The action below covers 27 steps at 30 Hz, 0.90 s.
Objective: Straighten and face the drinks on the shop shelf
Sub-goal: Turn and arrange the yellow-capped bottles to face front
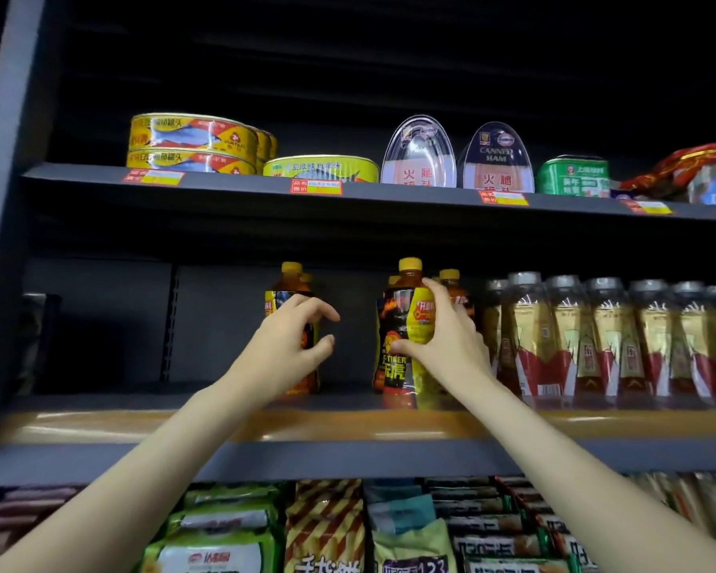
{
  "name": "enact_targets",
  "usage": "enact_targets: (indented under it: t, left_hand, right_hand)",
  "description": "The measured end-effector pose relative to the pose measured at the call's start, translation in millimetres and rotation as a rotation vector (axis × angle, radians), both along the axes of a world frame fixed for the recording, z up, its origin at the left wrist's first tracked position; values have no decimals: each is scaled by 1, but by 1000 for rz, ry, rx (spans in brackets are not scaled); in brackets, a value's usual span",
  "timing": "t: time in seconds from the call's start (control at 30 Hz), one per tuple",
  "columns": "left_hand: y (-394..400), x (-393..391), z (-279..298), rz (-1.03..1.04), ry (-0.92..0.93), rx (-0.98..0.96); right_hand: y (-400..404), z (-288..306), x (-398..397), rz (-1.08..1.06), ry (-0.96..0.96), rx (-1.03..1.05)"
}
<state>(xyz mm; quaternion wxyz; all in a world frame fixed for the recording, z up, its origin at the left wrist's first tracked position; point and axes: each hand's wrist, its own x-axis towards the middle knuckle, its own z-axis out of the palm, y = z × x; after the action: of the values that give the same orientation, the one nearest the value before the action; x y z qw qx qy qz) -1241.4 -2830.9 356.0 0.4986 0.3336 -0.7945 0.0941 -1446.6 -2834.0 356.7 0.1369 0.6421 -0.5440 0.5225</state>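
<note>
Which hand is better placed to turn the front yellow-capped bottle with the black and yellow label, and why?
The right hand: its fingers already wrap the front yellow-capped bottle with the black and yellow label. The left hand is at another yellow-capped bottle further left.

I see two bare forearms reaching in from the near edge, neither covered by a sleeve. My left hand (284, 345) and right hand (447, 345) wear no gloves, rings or watch. Fingernails are short and unpainted, as far as I can tell.
</note>
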Motion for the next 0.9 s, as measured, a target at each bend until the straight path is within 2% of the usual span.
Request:
enact_targets:
  t: [0.13,0.23,0.33,0.4,0.5,0.67,0.9]
  left_hand:
    - [-10,2,7,62,-16,9]
    - [-21,7,14,123,-17,0]
    - [-32,10,22,234,19,4]
    - [-39,9,28,296,56,-7]
    - [-49,6,31,303,152,40]
    - [-71,7,19,266,221,125]
    - [-81,17,13,117,212,298]
  right_hand:
    - [-6,14,-4,-62,119,138]
    - [-1,37,-17,73,165,88]
    - [-1,48,-26,149,389,244]
    - [-8,45,-26,128,416,273]
    - [-23,37,-18,45,364,222]
    - [-48,37,1,-349,508,203]
    - [-56,34,0,-420,550,177]
